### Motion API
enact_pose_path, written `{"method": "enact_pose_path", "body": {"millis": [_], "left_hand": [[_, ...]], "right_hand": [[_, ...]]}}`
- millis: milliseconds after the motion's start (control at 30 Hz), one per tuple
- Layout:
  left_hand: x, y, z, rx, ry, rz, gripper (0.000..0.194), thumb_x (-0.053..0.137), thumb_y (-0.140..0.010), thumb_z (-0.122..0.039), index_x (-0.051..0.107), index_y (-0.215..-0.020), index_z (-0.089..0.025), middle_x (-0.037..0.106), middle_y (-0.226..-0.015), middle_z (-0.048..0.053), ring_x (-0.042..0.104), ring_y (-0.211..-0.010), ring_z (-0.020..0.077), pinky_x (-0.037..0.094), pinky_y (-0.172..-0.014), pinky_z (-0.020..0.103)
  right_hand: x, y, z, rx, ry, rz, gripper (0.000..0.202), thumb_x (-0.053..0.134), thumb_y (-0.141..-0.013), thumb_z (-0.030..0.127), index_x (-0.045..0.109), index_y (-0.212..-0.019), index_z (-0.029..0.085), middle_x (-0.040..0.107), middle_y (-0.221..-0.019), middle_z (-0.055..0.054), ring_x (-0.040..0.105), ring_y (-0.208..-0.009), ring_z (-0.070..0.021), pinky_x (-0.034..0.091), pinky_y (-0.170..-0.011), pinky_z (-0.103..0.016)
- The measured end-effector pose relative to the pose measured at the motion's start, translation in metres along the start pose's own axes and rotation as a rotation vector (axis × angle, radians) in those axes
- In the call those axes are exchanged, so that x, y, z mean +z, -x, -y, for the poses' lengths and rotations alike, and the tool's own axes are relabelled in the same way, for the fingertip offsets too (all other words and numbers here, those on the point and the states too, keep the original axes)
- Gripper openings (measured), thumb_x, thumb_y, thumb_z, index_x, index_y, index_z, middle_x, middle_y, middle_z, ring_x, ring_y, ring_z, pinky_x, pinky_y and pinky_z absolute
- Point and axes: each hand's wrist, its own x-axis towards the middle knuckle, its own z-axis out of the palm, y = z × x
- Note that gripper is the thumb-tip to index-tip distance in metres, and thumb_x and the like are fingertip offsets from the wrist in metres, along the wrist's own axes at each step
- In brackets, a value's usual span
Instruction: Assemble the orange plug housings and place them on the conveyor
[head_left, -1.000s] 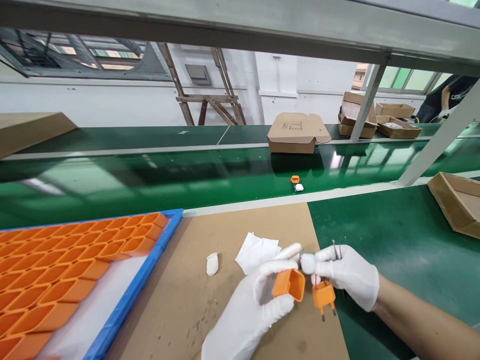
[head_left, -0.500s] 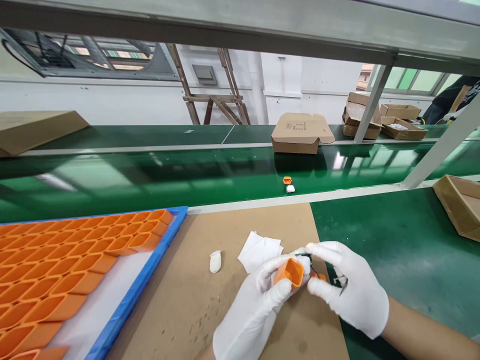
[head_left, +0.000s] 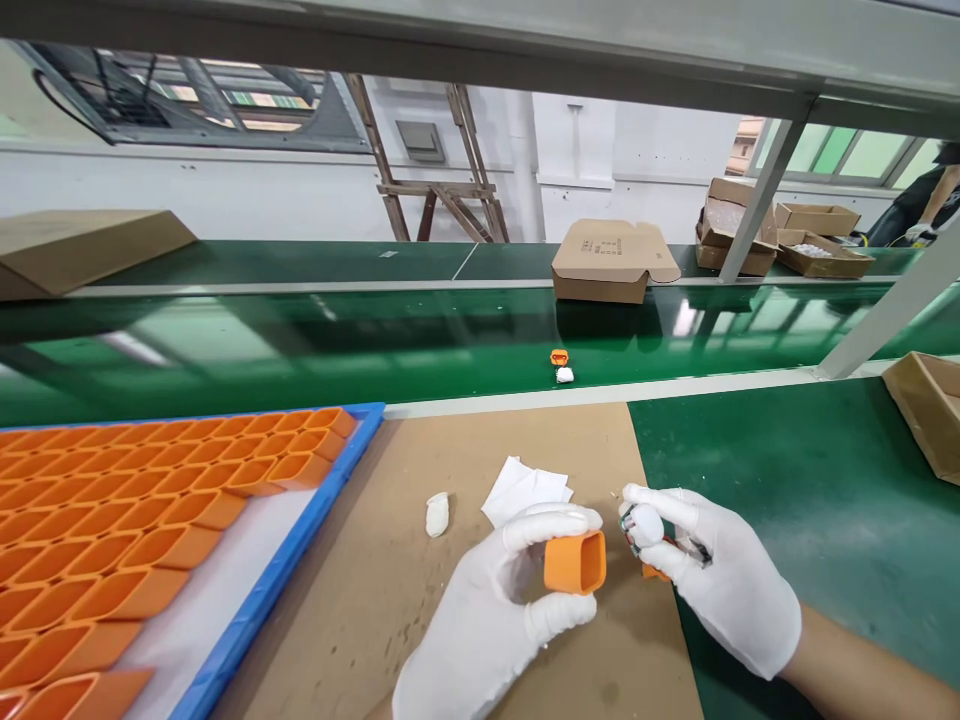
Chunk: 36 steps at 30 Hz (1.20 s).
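Observation:
My left hand (head_left: 491,620), in a white glove, pinches an orange plastic shell (head_left: 575,562) between thumb and fingers, its open end facing right. My right hand (head_left: 720,580), also gloved, holds a small white part with a circuit board (head_left: 643,525) and an orange plug piece (head_left: 657,570) under the fingers, plus thin metal tweezers (head_left: 694,548). The two hands are a short gap apart above a brown cardboard sheet (head_left: 420,620). A small white part (head_left: 436,514) and white paper slips (head_left: 525,490) lie on the sheet just beyond my hands.
A blue tray (head_left: 300,545) packed with several orange shells (head_left: 135,520) sits at the left. An orange-and-white piece (head_left: 561,366) rides the green conveyor belt (head_left: 300,350). Cardboard boxes (head_left: 611,262) stand behind it, another box (head_left: 926,410) at the right edge. A person (head_left: 926,205) works far right.
My hands were pressed together at the shell half a second ago; now they have drawn apart, the right one carrying the white part and plug piece to the right. The piece on the belt drifted left.

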Motion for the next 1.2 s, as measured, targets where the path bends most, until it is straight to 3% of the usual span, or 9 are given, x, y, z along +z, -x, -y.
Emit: {"method": "enact_pose_path", "body": {"millis": [100,200,333,467,567,667,800,1100,1200], "left_hand": [[0.006,-0.001,-0.005,0.009,0.052,0.112,0.037,0.082,-0.057,-0.012,0.076,-0.09,-0.028,0.07,-0.121,0.007,0.062,-0.115,0.0314,0.048,-0.101,0.046],[0.014,-0.002,-0.008,-0.05,0.152,0.18,0.038,0.081,-0.058,-0.01,0.075,-0.091,-0.027,0.068,-0.125,0.007,0.063,-0.113,0.0299,0.052,-0.096,0.042],[0.018,-0.004,-0.003,-0.131,0.232,0.162,0.034,0.083,-0.065,-0.029,0.073,-0.097,-0.023,0.074,-0.109,0.008,0.068,-0.098,0.0273,0.054,-0.089,0.039],[0.018,-0.005,0.003,-0.177,0.296,0.206,0.041,0.082,-0.066,-0.043,0.073,-0.099,-0.02,0.075,-0.098,0.007,0.067,-0.092,0.0247,0.052,-0.085,0.035],[0.018,-0.004,0.002,-0.198,0.354,0.228,0.04,0.084,-0.064,-0.041,0.074,-0.098,-0.022,0.075,-0.092,0.005,0.067,-0.088,0.0217,0.052,-0.08,0.031],[0.016,-0.002,-0.002,-0.179,0.383,0.193,0.037,0.088,-0.059,-0.024,0.075,-0.093,-0.025,0.074,-0.101,0.004,0.069,-0.088,0.021,0.055,-0.075,0.028],[0.013,0.001,-0.006,-0.085,0.352,0.092,0.041,0.084,-0.054,-0.002,0.076,-0.086,-0.026,0.068,-0.12,0.004,0.07,-0.099,0.023,0.058,-0.08,0.028],[0.016,-0.001,-0.004,0.049,0.114,0.019,0.033,0.077,-0.065,-0.005,0.073,-0.091,-0.025,0.074,-0.109,0.004,0.071,-0.098,0.0205,0.061,-0.083,0.027],[0.018,0.0,-0.002,0.09,0.039,-0.015,0.035,0.076,-0.063,-0.004,0.074,-0.09,-0.026,0.075,-0.103,0.002,0.072,-0.093,0.0195,0.061,-0.084,0.027]], "right_hand": [[0.003,0.002,-0.004,-0.023,0.137,-0.029,0.028,0.056,-0.093,0.032,0.068,-0.117,0.025,0.069,-0.1,-0.005,0.064,-0.075,-0.0161,0.054,-0.064,-0.024],[0.007,0.004,-0.004,-0.156,0.341,-0.178,0.026,0.058,-0.092,0.029,0.069,-0.114,0.021,0.069,-0.079,-0.003,0.059,-0.056,-0.0126,0.052,-0.056,-0.023],[0.01,0.005,-0.003,-0.325,0.419,-0.3,0.021,0.062,-0.089,0.022,0.068,-0.109,0.022,0.067,-0.075,-0.001,0.058,-0.052,-0.0105,0.051,-0.053,-0.021],[0.007,0.004,-0.009,-0.47,0.28,-0.194,0.039,0.058,-0.089,0.009,0.058,-0.122,0.029,0.065,-0.084,0.001,0.062,-0.067,-0.0107,0.054,-0.064,-0.021],[0.005,0.003,-0.012,-0.457,0.194,-0.127,0.045,0.055,-0.089,0.003,0.055,-0.125,0.031,0.061,-0.095,-0.001,0.063,-0.077,-0.0112,0.055,-0.07,-0.022],[0.004,0.003,-0.013,-0.399,0.165,-0.148,0.04,0.053,-0.09,0.003,0.056,-0.121,0.028,0.055,-0.108,-0.005,0.063,-0.077,-0.0112,0.056,-0.068,-0.023],[0.004,0.007,-0.011,-0.397,0.231,-0.175,0.04,0.049,-0.09,0.001,0.055,-0.12,0.026,0.053,-0.108,-0.006,0.062,-0.073,-0.0104,0.055,-0.066,-0.024],[0.011,0.016,-0.005,-0.469,0.375,-0.237,0.041,0.05,-0.083,-0.002,0.052,-0.117,0.022,0.061,-0.093,-0.003,0.058,-0.064,-0.0088,0.05,-0.056,-0.019],[0.009,0.016,-0.005,-0.499,0.416,-0.243,0.042,0.049,-0.084,-0.001,0.051,-0.12,0.02,0.065,-0.089,-0.002,0.06,-0.067,-0.0096,0.05,-0.06,-0.019]]}}
